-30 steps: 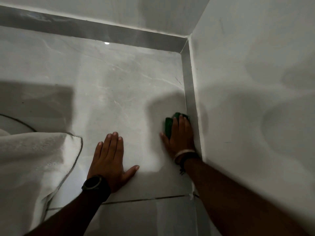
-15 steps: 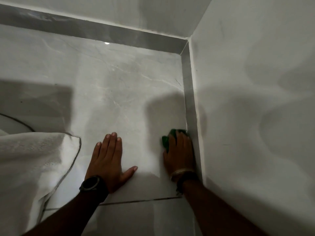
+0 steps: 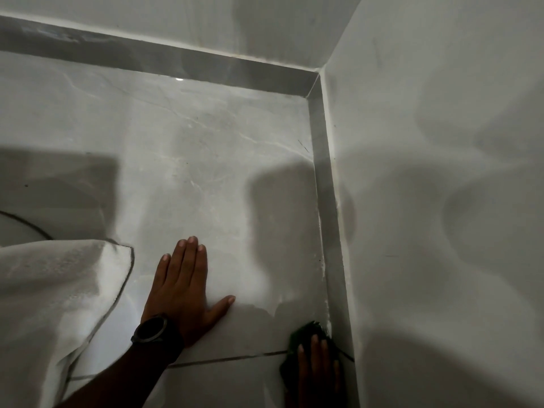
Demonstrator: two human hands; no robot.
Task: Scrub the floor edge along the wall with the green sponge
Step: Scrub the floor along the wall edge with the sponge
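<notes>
The green sponge [image 3: 303, 334] lies on the grey tiled floor against the dark skirting strip [image 3: 326, 201] of the right wall, near the bottom of the view. My right hand [image 3: 318, 372] presses down on it, fingers flat over its top, covering most of it. My left hand [image 3: 185, 290], with a black watch on the wrist, rests flat on the floor tile [image 3: 206, 172], fingers together and thumb out, holding nothing. A thin white residue line runs along the floor edge above the sponge.
A white cloth [image 3: 53, 304] with a dark hem lies bunched at the left. The white right wall [image 3: 441, 201] and back wall [image 3: 206, 22] meet in a corner at the top. A dark grout line [image 3: 223, 360] crosses the floor by my wrists.
My right hand has dragged the sponge along the skirting toward me, from mid-frame down to the grout line at the bottom. My left hand has stayed planted on the tile.
</notes>
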